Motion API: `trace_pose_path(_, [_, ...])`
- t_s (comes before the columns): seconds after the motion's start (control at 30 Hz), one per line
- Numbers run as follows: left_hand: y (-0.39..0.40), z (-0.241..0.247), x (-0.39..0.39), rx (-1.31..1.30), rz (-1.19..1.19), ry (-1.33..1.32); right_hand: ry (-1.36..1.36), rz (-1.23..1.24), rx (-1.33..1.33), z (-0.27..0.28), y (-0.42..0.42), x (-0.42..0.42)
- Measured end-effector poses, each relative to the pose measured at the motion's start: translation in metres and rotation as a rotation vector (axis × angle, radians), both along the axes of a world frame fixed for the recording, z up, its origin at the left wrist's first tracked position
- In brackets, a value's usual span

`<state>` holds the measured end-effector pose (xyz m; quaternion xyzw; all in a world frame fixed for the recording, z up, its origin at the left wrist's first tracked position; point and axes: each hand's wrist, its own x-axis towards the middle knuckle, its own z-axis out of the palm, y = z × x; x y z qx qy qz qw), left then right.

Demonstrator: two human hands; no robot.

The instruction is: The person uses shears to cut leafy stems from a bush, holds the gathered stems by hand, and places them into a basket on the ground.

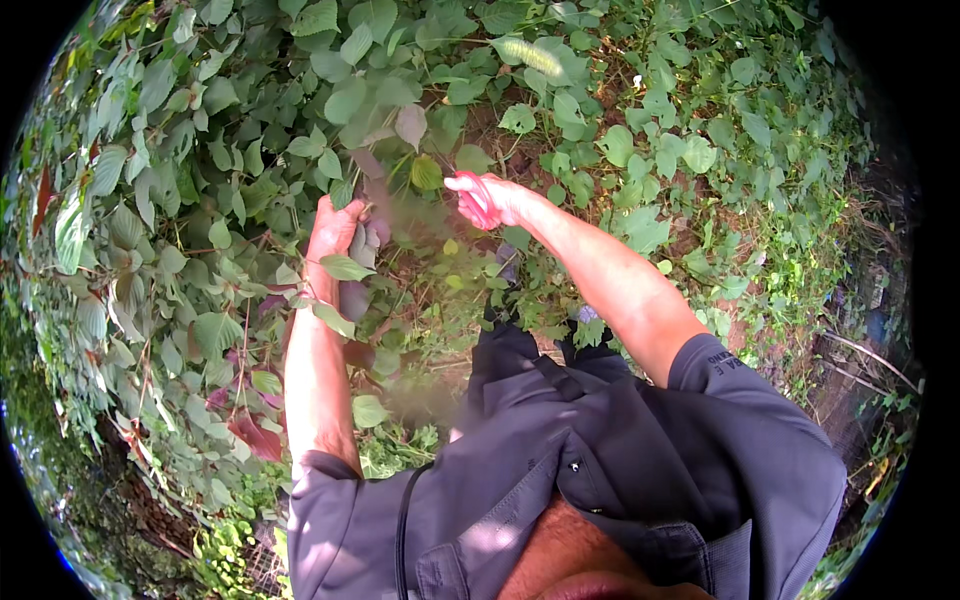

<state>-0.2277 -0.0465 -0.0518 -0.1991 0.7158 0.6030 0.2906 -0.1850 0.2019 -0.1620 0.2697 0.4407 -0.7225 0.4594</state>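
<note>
My left hand (335, 223) is closed around a plant stem among broad, toothed green leaves, some with purple undersides. One drooping leaf (364, 244) hangs just beside its fingers. To the right, my right hand (487, 201) is curled around a red loop-shaped handle (480, 196). The rest of that tool is too blurred to make out, so its exact kind cannot be told. A yellowish leaf (426, 172) hangs just left of the right fingertips. Above and between both hands is a purplish-grey leaf (411, 125).
Dense leafy plants (217, 150) crowd the left and far side. Low vines (675, 150) cover reddish soil on the right. A bristly green seed head (531, 56) leans in at the top. Dark netting (862, 420) and thin dry sticks (870, 356) lie at the right edge.
</note>
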Motion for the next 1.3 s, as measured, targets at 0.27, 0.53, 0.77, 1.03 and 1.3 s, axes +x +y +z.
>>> trace_pose_path(0.27, [-0.009, -0.030, -0.010, 0.002, 0.096, -0.014, -0.005, 0.071, 0.028, -0.010, -0.003, -0.045])
trace_pose_path(0.53, [-0.002, -0.025, -0.008, 0.101, 0.219, -0.045, 0.113, -0.054, 0.132, -0.008, -0.001, -0.043])
trace_pose_path(0.77, [0.100, 0.136, 0.049, -0.704, -0.650, 0.838, 0.139, 0.026, 0.194, 0.017, 0.051, 0.058])
trace_pose_path(1.03, [0.215, 0.222, 0.204, -0.187, -1.100, 1.092, 0.074, -0.053, 0.210, 0.072, 0.130, 0.242])
trace_pose_path(1.3, [0.277, 0.125, 0.231, -0.394, -1.080, 0.967, 0.339, -0.084, 0.386, 0.084, 0.195, 0.351])
